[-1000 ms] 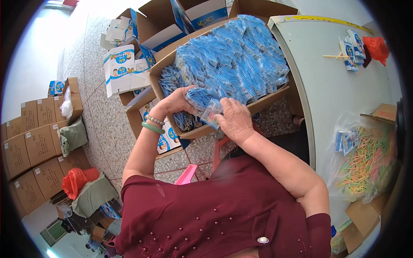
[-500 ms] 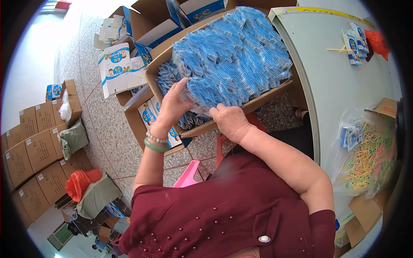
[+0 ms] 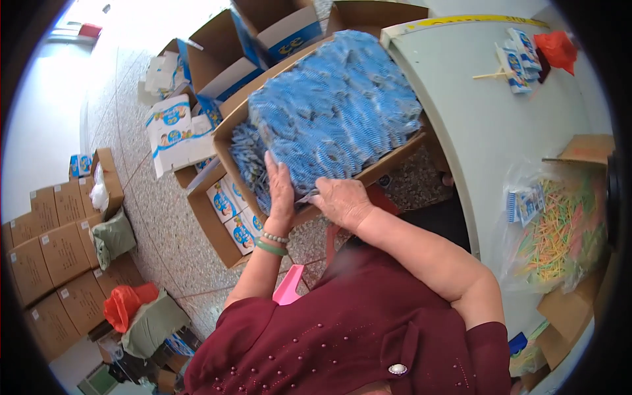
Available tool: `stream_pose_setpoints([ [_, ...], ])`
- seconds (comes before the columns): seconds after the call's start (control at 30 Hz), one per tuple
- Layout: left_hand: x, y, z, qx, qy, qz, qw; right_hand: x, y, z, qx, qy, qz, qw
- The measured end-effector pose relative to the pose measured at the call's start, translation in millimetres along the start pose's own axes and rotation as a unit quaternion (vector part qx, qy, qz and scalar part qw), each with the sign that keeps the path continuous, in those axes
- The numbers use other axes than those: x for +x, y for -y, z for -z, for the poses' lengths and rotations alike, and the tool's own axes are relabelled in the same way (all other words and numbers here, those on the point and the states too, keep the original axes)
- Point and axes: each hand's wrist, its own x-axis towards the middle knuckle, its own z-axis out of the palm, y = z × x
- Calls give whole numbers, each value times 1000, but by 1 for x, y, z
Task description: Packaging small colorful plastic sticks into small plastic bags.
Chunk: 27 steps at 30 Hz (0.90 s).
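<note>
Being flanked by flat left hand (image 3: 280, 189): blue packets (image 3: 336, 108) | one packet (image 3: 305, 197) seemingly pinched by right hand (image 3: 343, 203) | likely light, soft, slippery; best gripped by edges.

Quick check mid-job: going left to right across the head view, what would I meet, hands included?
Stacked brown cartons → opened-out white-and-blue box → left hand → right hand → clear bag of coloured sticks.

Packing workshop, stacked cartons (image 3: 66, 255), massed blue packets (image 3: 336, 105)
</note>
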Motion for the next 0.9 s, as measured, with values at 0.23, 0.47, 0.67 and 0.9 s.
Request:
stream_pose_setpoints([
  [0.23, -17, -25, -13, 122, -25, -88, 988, -19, -8, 28, 16, -169, 125, 978],
  [0.47, -13, -1, -16, 311, -4, -139, 940, -41, -23, 52, 40, -114, 80, 989],
  [0.67, 0, -12, 20, 356, -44, -120, 926, -98, -45, 96, 57, -203, 84, 974],
  [0.9, -30, -9, 11, 338, -149, -193, 909, -201, -93, 131, 296, -300, -179, 889],
])
